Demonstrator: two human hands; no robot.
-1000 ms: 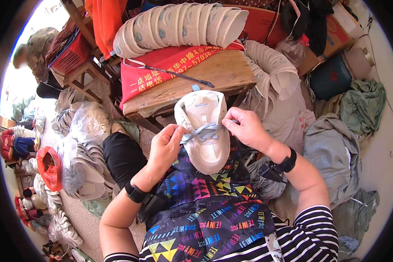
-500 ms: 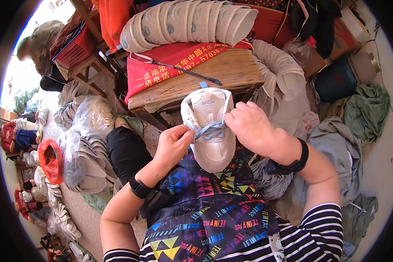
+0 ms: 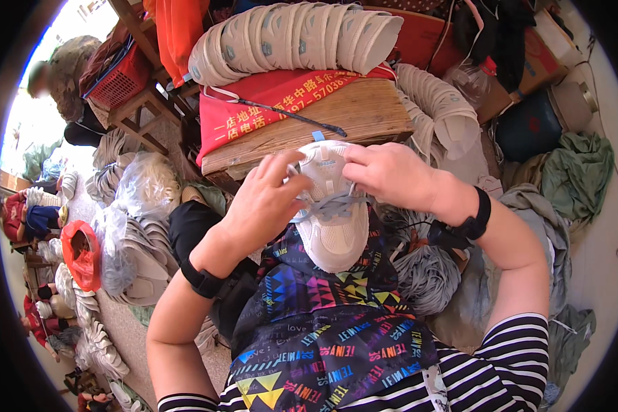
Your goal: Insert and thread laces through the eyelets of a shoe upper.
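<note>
A pale beige shoe upper rests on my lap, toe toward me, its tongue toward the wooden table. A grey-blue shoelace crosses over its throat in the lower eyelets. Bent round the upper's left edge, my left hand has its fingers curled near the upper eyelets, with a bit of lace between them. On the opposite edge my right hand pinches close to the eyelet row, where the lace runs up under its fingertips. The lace ends are mostly hidden by my fingers.
A long row of nested shoe uppers lies on a red cloth over the wooden table. A hank of grey laces lies right of my lap. Piled uppers and a red bag stand at left.
Both hands have moved up along the shoe toward the tongue. The left has turned, its fingers now over the edge. The lace crossing, earlier pulled sideways, lies across the throat.
</note>
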